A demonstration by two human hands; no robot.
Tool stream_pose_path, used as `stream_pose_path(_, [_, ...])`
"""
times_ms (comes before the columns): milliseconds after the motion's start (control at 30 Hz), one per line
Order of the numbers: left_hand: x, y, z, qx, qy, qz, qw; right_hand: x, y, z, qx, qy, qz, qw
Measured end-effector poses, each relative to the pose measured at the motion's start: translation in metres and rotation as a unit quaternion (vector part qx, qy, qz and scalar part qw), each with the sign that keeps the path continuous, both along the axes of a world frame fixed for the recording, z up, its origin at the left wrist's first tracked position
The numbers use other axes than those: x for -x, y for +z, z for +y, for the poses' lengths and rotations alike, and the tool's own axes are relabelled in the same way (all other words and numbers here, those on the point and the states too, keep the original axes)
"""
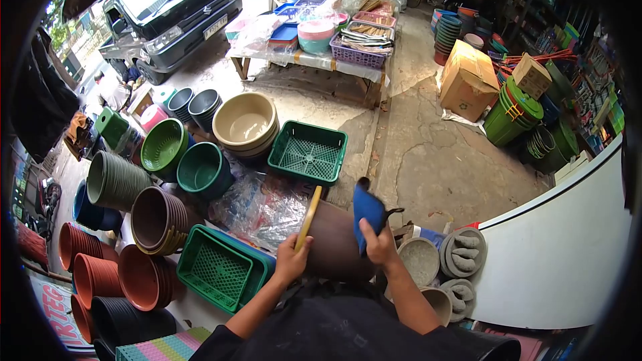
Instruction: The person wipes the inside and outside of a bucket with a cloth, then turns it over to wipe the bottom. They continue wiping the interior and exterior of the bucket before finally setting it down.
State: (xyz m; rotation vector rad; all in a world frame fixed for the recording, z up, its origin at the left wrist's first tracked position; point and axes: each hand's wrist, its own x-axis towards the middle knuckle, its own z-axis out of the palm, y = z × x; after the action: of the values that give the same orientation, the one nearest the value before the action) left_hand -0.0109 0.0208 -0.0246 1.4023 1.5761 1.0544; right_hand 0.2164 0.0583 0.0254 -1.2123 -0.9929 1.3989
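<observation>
Left hand (291,261) clamped on thin yellow plastic disc (309,217) at the mouth of dark brown round plastic pot (334,241), which lies sideways close before the torso, right hand (380,244) closed on blue cloth (368,208) pressed to the pot's side, crumpled clear plastic sheet (264,208) just beyond, green square plastic basket (307,152) farther, black van (170,0) far back.

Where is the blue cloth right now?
Head view, lower centre: the blue cloth is gripped in the right hand, resting on the brown pot.
</observation>
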Motion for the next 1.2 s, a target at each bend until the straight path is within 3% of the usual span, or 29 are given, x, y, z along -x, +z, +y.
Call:
stream_pose_path(33, [0.0,-0.006,0.003,0.023,0.022,-0.101,0.994,0.001,0.016,-0.003,-0.139,0.032,-0.151,0.978])
stream_pose_path(67, [0.001,-0.007,0.005,0.022,0.019,-0.101,0.995,0.003,0.028,-0.006,-0.271,0.062,-0.297,0.914])
stream_pose_path(100, [0.003,-0.007,0.007,0.035,0.034,-0.166,0.985,0.006,0.03,-0.011,-0.272,0.06,-0.297,0.913])
stream_pose_path(167, [0.003,0.0,0.01,0.054,0.046,-0.248,0.966,0.016,0.029,-0.027,-0.396,0.233,-0.528,0.714])
stream_pose_path(200, [0.0,0.008,0.011,0.054,0.044,-0.248,0.966,0.022,0.033,-0.032,-0.396,0.231,-0.529,0.714])
stream_pose_path(267, [-0.01,0.018,0.011,0.01,0.041,-0.241,0.97,0.031,0.04,-0.04,-0.305,0.319,-0.601,0.667])
stream_pose_path(300, [-0.01,0.019,0.009,0.011,0.039,-0.242,0.969,0.032,0.032,-0.038,-0.298,0.308,-0.628,0.649])
stream_pose_path(333, [-0.008,0.019,0.007,0.005,0.004,-0.218,0.976,0.031,0.03,-0.032,-0.297,0.307,-0.629,0.65])
stream_pose_path(400, [-0.003,0.022,0.004,0.0,-0.033,-0.193,0.981,0.03,0.037,-0.006,-0.315,0.239,-0.596,0.699])
stream_pose_path(467, [0.001,0.027,0.003,-0.025,-0.05,-0.182,0.982,0.022,0.035,0.024,-0.302,0.236,-0.606,0.697])
stream_pose_path(533, [0.008,0.026,-0.003,-0.03,-0.063,-0.172,0.983,0.006,0.002,0.063,-0.252,0.207,-0.459,0.826])
stream_pose_path(567, [0.01,0.025,-0.005,-0.034,-0.075,-0.164,0.983,-0.007,-0.003,0.082,-0.082,0.26,-0.375,0.886])
stream_pose_path(600, [0.009,0.029,-0.005,-0.034,-0.075,-0.165,0.983,-0.019,-0.002,0.1,0.091,0.302,-0.276,0.908])
stream_pose_path(633, [0.009,0.036,-0.006,-0.024,-0.082,-0.171,0.982,-0.026,0.012,0.109,0.22,0.314,-0.223,0.896])
stream_pose_path(667, [0.009,0.039,-0.006,-0.015,-0.09,-0.177,0.98,-0.033,-0.002,0.114,0.263,0.312,-0.161,0.899])
stream_pose_path(767, [0.01,0.029,-0.003,-0.009,-0.083,-0.173,0.981,-0.024,-0.01,0.111,0.213,0.299,-0.169,0.915])
stream_pose_path(833, [0.011,0.023,-0.003,-0.006,-0.07,-0.172,0.983,-0.013,-0.011,0.109,0.148,0.304,-0.278,0.899])
stream_pose_path(867, [0.011,0.022,-0.003,0.0,-0.063,-0.168,0.984,-0.005,0.009,0.105,0.105,0.342,-0.354,0.864])
stream_pose_path(933, [0.008,0.026,0.002,0.005,-0.054,-0.163,0.985,0.016,-0.004,0.087,-0.04,0.273,-0.468,0.839])
stream_pose_path(1000, [0.007,0.023,0.007,0.008,-0.048,-0.159,0.986,0.038,0.018,0.057,-0.208,0.223,-0.507,0.806])
stream_pose_path(1067, [0.006,0.008,0.016,0.028,-0.012,-0.247,0.969,0.059,0.024,0.035,-0.311,0.198,-0.57,0.734])
stream_pose_path(1133, [-0.006,0.013,0.027,-0.023,0.04,-0.283,0.958,0.072,0.029,0.014,-0.36,0.204,-0.585,0.697])
stream_pose_path(1200, [-0.006,0.014,0.032,0.076,0.145,-0.4,0.902,0.076,0.014,0.003,-0.398,0.195,-0.567,0.694])
